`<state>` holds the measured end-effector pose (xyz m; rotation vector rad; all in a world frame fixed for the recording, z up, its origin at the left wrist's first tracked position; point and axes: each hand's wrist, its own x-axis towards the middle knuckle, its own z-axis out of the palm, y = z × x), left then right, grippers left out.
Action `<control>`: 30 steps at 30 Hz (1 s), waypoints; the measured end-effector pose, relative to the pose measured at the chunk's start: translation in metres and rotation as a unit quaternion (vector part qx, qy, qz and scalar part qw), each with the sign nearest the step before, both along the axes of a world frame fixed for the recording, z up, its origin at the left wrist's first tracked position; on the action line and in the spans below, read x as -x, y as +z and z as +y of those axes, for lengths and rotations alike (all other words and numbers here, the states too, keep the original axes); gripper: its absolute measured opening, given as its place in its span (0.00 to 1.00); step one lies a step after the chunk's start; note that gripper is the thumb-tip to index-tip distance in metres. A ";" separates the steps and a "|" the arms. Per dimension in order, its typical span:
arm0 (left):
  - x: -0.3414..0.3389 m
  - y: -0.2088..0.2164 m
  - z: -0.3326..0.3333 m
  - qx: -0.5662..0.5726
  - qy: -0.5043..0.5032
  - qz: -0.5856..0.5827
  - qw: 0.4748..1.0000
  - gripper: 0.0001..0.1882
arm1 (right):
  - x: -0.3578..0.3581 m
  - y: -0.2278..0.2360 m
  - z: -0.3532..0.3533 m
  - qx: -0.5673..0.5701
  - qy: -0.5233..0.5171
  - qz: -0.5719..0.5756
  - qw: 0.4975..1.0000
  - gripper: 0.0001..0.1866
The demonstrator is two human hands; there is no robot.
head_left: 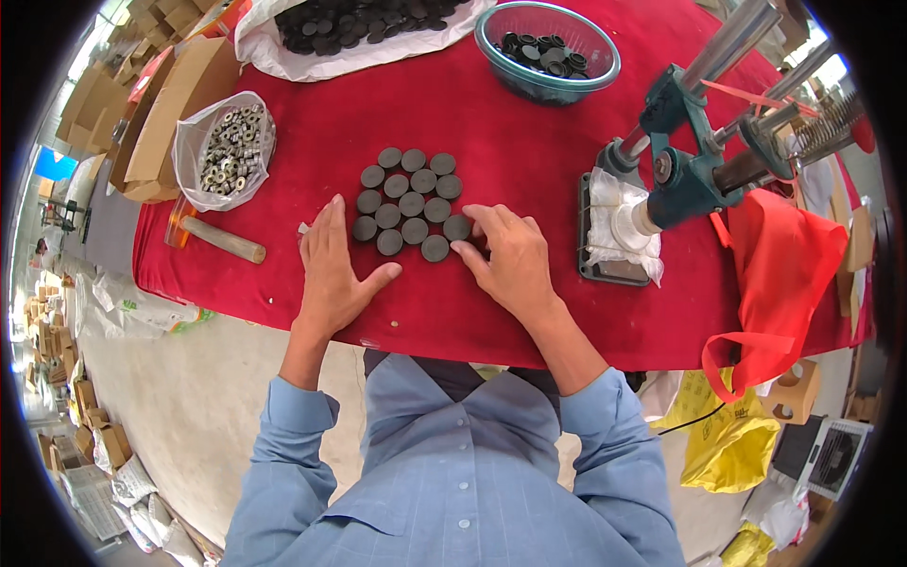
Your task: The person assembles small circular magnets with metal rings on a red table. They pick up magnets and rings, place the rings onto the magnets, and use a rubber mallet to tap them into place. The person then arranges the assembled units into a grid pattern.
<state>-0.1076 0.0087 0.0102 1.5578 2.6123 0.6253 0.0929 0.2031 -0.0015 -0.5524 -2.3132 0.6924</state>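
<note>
Several round black discs point(411, 204) lie close together on the red tablecloth, in staggered rows in front of my hands. My left hand point(338, 269) rests at the left edge of this group. Its fingers are stretched out and its thumb points toward the nearest discs, with nothing held. On the other side, my right hand point(510, 250) has thumb and forefinger around the edge of the rightmost black disc point(457, 227), which lies flat at the group's right side.
A clear bag of small metal rings point(234, 151) and a wooden-handled hammer point(222, 238) lie left. At the back are a white sack point(368, 59) of black discs and a green plastic basin point(543, 87) of black caps. A green hand press point(675, 161) and red bag point(779, 274) stand right.
</note>
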 end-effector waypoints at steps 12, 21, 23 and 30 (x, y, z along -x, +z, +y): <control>-0.027 -0.004 0.043 -0.048 -0.015 -0.005 0.999 0.74 | -0.006 0.003 -0.004 0.050 -0.001 0.016 0.999 0.27; -0.046 -0.011 0.059 -0.073 0.021 -0.003 0.997 0.68 | -0.005 0.001 -0.001 0.078 -0.021 0.016 0.997 0.29; -0.040 -0.005 0.054 -0.084 0.008 -0.033 0.996 0.68 | -0.007 0.000 0.002 0.082 -0.016 0.021 0.996 0.28; -0.018 0.011 0.011 -0.065 0.021 -0.069 0.995 0.58 | -0.008 0.003 0.003 0.048 -0.028 0.033 0.998 0.23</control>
